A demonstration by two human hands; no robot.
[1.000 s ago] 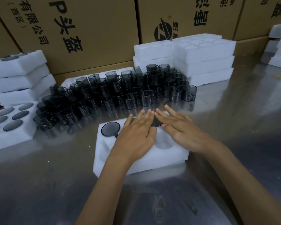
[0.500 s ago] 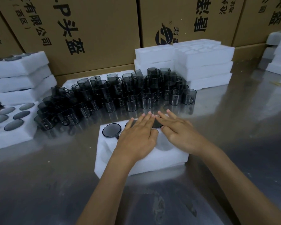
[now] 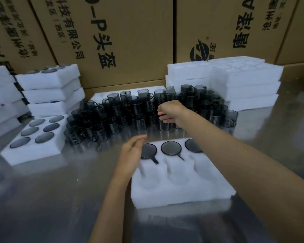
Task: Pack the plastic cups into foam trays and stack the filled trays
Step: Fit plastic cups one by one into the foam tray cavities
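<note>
A white foam tray (image 3: 181, 188) lies in front of me. Its back row holds three dark smoky plastic cups (image 3: 171, 147), and the three front pockets are bare. My left hand (image 3: 132, 152) hovers open at the tray's back left corner, beside the leftmost cup. My right hand (image 3: 172, 112) reaches over the tray into the crowd of loose cups (image 3: 112, 116) behind it. Its fingers curve over the top of a front-row cup (image 3: 165, 127); whether they grip it is unclear.
A filled foam tray (image 3: 33, 151) sits on the metal table at the left, with stacked filled trays (image 3: 51, 92) behind it. Stacks of foam trays (image 3: 235, 81) stand at the back right. Cardboard boxes (image 3: 130, 32) wall off the rear.
Both hands have lifted off the tray. The right hand moved forward into the loose cups; the left slid to the tray's back left corner. The view came closer.
</note>
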